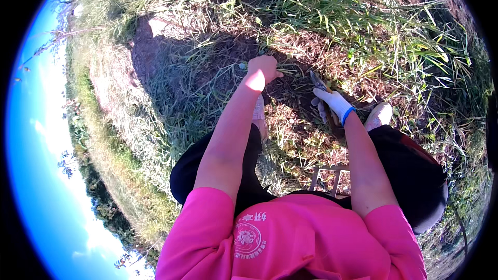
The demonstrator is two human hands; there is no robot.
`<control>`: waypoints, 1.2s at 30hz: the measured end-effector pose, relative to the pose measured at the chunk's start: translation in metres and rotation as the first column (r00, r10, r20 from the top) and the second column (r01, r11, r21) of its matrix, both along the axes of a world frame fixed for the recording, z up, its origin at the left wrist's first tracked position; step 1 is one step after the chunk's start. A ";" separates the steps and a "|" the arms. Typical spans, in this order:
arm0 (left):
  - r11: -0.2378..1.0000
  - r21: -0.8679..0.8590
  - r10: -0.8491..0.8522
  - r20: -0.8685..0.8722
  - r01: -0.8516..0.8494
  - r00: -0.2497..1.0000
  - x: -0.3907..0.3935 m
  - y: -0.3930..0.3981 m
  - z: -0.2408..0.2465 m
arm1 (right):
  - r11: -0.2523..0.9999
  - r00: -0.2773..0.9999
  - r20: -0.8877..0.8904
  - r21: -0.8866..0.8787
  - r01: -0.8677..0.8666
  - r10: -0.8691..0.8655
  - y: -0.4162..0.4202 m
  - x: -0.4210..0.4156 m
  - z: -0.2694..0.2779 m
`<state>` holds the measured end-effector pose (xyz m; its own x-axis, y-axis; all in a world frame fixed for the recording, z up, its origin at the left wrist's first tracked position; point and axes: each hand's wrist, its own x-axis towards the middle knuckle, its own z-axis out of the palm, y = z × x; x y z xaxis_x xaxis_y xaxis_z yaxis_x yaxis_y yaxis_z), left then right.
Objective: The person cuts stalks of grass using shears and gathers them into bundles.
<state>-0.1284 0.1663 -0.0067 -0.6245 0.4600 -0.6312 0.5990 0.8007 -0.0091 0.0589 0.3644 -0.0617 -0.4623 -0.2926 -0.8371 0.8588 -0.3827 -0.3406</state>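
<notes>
My left hand (263,67) is bare and closed low over the ground. Grass stems (288,70) stick out on its right side, and long blades trail away to its left. A white knit glove with a blue cuff covers my right hand (332,103). Its fingers are wrapped around the orange-brown handles of pruning shears (319,82). The metal blades point up and to the left, toward the stems by my left hand, with a gap between. The glove hides part of the handles.
My light shoes (379,116) are planted on either side of soil with cut grass (288,124). Taller green grass (330,4) grows ahead and to the right. A low metal-framed stool (327,173) shows beneath me. Dry grass (128,136) lies to the left.
</notes>
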 end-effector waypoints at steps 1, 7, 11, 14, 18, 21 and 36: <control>0.980 -0.192 0.075 0.070 -0.061 0.995 -0.028 0.006 0.019 | 1.000 1.000 -0.011 -0.012 0.004 -0.004 0.002 0.004 -0.002; 0.834 -0.349 -0.501 -0.157 0.427 0.851 -0.077 -0.034 0.060 | 0.984 1.000 0.010 -0.178 0.004 -0.002 -0.007 -0.010 0.021; 0.785 -0.038 -0.605 -0.267 0.619 0.750 -0.047 -0.047 0.017 | 0.964 0.992 -0.056 -0.246 0.100 -0.117 0.004 -0.020 0.025; 0.629 0.164 -0.695 -0.318 0.760 0.645 -0.015 -0.042 -0.033 | 0.941 0.976 -0.043 -0.276 0.195 -0.215 0.010 -0.025 0.028; 0.981 0.106 -0.155 -0.056 0.160 0.986 -0.001 0.005 -0.050 | 0.941 0.966 -0.053 -0.246 0.233 -0.253 0.021 -0.028 0.030; 0.996 0.079 -0.043 -0.094 0.050 0.995 -0.013 0.010 -0.063 | 0.949 0.978 -0.066 -0.261 0.175 -0.198 0.017 -0.031 0.033; 0.848 0.525 0.128 -0.069 -0.074 0.989 -0.023 -0.055 -0.040 | 0.969 0.970 -0.088 -0.084 -0.234 0.226 -0.033 -0.102 0.005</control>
